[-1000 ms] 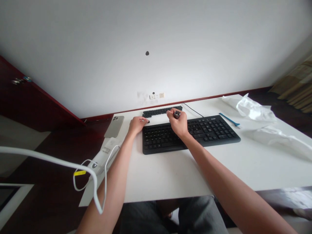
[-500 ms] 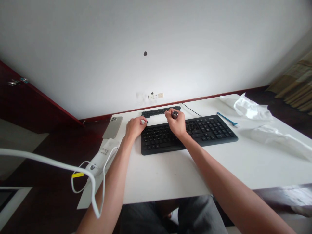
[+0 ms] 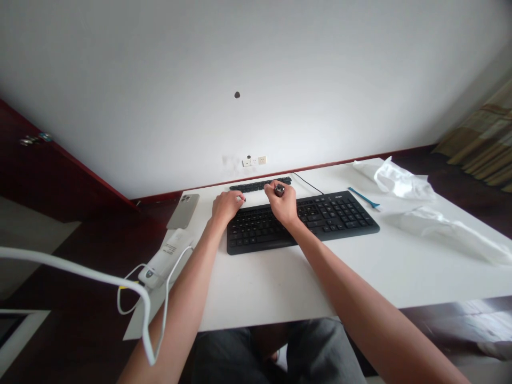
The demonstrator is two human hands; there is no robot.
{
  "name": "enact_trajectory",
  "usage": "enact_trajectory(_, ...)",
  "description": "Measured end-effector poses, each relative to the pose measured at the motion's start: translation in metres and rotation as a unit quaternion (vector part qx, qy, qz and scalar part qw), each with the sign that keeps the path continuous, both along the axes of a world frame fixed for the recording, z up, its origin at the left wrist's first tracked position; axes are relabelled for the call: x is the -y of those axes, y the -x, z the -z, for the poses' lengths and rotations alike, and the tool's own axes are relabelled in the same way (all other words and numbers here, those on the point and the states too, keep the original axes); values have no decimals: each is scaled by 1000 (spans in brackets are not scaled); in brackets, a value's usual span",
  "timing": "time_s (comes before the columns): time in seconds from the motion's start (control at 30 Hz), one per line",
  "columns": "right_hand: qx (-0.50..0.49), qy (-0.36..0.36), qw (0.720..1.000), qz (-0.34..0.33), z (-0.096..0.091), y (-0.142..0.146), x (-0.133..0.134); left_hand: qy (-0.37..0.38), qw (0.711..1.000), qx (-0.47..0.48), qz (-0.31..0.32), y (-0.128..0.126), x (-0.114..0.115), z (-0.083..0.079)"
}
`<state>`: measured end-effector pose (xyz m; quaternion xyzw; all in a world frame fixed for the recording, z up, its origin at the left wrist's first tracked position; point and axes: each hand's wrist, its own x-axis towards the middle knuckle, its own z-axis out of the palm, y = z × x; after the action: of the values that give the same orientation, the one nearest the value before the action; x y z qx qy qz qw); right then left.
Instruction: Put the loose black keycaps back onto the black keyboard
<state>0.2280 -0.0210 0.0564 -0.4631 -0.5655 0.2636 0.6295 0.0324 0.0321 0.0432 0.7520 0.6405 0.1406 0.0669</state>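
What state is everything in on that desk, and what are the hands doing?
Left hand: fingers pinched on a small black piece.
Right hand: closed around a dark tool handle.
Keyboard: flat, keys up.
Black key-like pieces: in rows behind the keyboard.
Phone: lying camera side up.
Blue tool: lying unheld.
White plastic: crumpled.

Single head-worn view: looks forward, down over hands, across near desk to wall.

A keyboard lies on the surface, keys behind it, a phone to its left, plastic bags to its right.
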Motion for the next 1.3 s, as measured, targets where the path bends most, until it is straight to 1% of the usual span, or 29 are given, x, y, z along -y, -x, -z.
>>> enact_trajectory(0.13, -1, -1, 1000, 1, 1, -1, -2, 2, 1000, -18, 6, -13, -10, -2)
enact_trajectory(0.3, 4, 0, 1000, 4, 2, 0, -3, -25, 998, -44, -34, -22, -13, 4)
enact_trajectory(0.43, 14, -2, 1000, 2, 2, 0, -2, -26, 997, -49, -56, -26, -11, 6)
enact_trajectory(0.67, 9, -1, 1000, 5, 2, 0, -3, -24, 996, -39, -71, -26, -11, 5)
enact_trajectory(1.0, 8, -3, 1000, 6, 2, 1, -1, -39, 997, -24, -66, -23, -13, 9)
enact_trajectory(1.3, 3, -5, 1000, 3, 1, 1, -2, -43, 996, -30, -73, -25, -14, 10)
